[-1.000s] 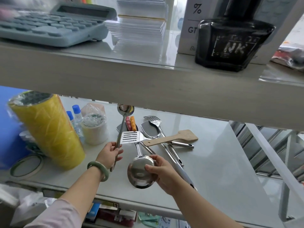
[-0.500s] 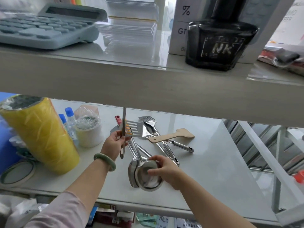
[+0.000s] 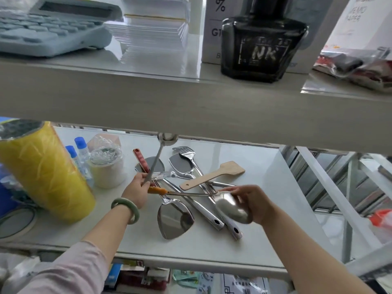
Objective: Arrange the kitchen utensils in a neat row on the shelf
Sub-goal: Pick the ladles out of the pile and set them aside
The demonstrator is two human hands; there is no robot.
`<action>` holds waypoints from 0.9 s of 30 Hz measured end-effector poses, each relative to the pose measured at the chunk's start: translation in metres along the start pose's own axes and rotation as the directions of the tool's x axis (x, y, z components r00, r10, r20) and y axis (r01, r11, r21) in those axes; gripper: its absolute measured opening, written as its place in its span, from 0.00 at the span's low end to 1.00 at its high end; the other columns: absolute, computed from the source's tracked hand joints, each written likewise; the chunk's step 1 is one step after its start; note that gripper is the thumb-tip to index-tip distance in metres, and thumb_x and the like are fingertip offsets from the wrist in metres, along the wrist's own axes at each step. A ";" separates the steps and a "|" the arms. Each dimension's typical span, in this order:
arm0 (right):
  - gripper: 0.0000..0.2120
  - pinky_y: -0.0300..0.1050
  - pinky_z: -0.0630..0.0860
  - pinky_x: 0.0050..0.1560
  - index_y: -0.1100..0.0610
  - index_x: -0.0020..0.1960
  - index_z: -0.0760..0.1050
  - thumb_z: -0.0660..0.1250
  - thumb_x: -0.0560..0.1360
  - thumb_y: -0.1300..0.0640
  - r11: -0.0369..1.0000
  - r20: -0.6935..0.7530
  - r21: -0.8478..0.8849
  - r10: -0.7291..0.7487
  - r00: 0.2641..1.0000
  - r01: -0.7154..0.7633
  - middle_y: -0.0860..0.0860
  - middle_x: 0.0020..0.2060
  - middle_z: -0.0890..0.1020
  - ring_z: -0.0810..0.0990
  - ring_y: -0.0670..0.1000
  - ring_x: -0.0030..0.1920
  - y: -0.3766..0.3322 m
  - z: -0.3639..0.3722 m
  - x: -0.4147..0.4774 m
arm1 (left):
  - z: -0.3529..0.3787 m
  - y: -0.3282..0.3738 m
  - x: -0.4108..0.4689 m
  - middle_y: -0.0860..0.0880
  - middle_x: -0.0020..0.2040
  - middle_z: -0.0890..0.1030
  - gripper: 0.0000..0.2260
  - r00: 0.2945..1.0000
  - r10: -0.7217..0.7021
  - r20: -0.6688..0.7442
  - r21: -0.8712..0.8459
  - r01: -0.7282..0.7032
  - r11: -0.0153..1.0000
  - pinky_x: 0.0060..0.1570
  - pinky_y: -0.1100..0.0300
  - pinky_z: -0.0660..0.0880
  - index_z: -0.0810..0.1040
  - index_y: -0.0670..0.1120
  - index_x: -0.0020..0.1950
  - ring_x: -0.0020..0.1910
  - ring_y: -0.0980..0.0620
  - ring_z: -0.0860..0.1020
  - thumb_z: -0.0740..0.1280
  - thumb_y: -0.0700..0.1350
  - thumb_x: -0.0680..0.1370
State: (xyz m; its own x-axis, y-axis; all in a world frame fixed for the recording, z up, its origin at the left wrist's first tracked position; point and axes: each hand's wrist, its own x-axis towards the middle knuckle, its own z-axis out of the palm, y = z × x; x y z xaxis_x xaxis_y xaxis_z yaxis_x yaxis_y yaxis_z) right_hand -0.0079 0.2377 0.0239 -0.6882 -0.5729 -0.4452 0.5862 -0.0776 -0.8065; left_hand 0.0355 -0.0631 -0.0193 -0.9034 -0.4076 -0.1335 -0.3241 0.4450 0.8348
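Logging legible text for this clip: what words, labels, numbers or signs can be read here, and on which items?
"NK": pale letters on the black bottle on the upper shelf.
"%" and, below it, "GT" cut off: on the white box behind that bottle.
Grey lettering on the white pack at far right: too blurred to read.
Calculator keys: blurred, unreadable.
Printed packets below the lower shelf: too small to read.
Utensils: no markings visible.
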 end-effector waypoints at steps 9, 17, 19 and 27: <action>0.19 0.38 0.72 0.16 0.71 0.51 0.70 0.61 0.60 0.74 0.731 0.037 0.681 0.026 0.999 -0.045 0.60 0.27 0.76 0.74 0.49 0.19 -0.008 -0.010 0.023 | -0.002 -0.006 -0.023 0.43 0.41 0.79 0.10 0.967 0.254 0.015 0.328 -0.244 0.913 0.51 0.47 0.72 0.71 0.53 0.59 0.41 0.43 0.76 0.55 0.46 0.80; 0.18 0.43 0.77 0.19 0.66 0.60 0.70 0.59 0.74 0.57 0.429 -0.114 0.902 0.112 0.987 0.056 0.67 0.34 0.77 0.79 0.61 0.22 -0.028 0.002 0.041 | 0.000 -0.005 -0.035 0.51 0.47 0.78 0.06 0.957 0.274 0.098 0.276 -0.291 0.916 0.48 0.52 0.76 0.68 0.58 0.52 0.45 0.47 0.79 0.56 0.46 0.80; 0.21 0.44 0.77 0.19 0.67 0.63 0.70 0.60 0.74 0.56 0.371 -0.179 0.920 0.105 0.978 0.128 0.65 0.44 0.77 0.79 0.62 0.24 -0.030 0.005 0.044 | 0.003 -0.004 -0.037 0.53 0.42 0.79 0.06 0.961 0.249 0.123 0.295 -0.275 0.915 0.46 0.54 0.75 0.65 0.59 0.52 0.42 0.47 0.79 0.55 0.46 0.80; 0.23 0.59 0.82 0.39 0.68 0.66 0.64 0.62 0.76 0.56 0.464 -0.347 0.824 -0.043 0.937 0.326 0.65 0.64 0.70 0.77 0.67 0.53 -0.031 0.018 0.047 | 0.022 0.002 -0.043 0.57 0.31 0.72 0.10 0.950 0.307 0.063 0.354 -0.309 0.883 0.29 0.64 0.66 0.68 0.45 0.59 0.29 0.58 0.73 0.52 0.44 0.81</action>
State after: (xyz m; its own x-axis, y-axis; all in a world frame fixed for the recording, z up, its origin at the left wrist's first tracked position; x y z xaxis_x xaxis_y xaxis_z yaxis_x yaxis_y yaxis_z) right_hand -0.0506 0.1986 0.0350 -0.8181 -0.2507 -0.5176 0.3997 -0.8949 -0.1984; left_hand 0.0672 -0.0270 -0.0233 -0.9750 -0.2004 0.0963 -0.1065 0.8011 0.5890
